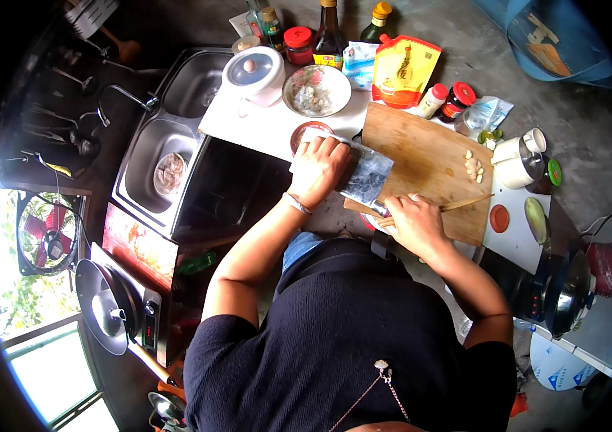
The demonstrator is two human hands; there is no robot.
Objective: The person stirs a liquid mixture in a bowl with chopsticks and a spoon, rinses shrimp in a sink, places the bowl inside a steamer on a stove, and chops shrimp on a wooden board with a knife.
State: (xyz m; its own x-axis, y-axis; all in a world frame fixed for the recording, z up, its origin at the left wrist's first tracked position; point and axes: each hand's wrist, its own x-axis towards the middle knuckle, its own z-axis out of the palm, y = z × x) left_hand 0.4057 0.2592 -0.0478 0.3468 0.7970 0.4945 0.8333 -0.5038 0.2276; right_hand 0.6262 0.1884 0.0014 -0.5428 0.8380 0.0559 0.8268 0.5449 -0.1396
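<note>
A broad metal cleaver [366,171] is tilted over the near left part of a wooden cutting board [419,143]. My left hand [319,164] lies across the far end of its blade, fingers curled over the edge. Near the board's front edge, my right hand [414,224] closes around a pair of wooden chopsticks [465,202]. The cleaver's handle end runs to this same hand, whose fingers hide most of it. Just beyond my left fingers sits a small brown bowl [308,128], partly covered by the blade. Ginger and garlic pieces [473,166] rest on the board's right side.
Behind the board stand a bowl of pale food [314,97], a lidded white pot [253,75], a yellow-red pouch [404,70] and several bottles and jars. A double steel sink [146,173] is at left, with a wok [103,308] below. A green vegetable [536,220] lies at right.
</note>
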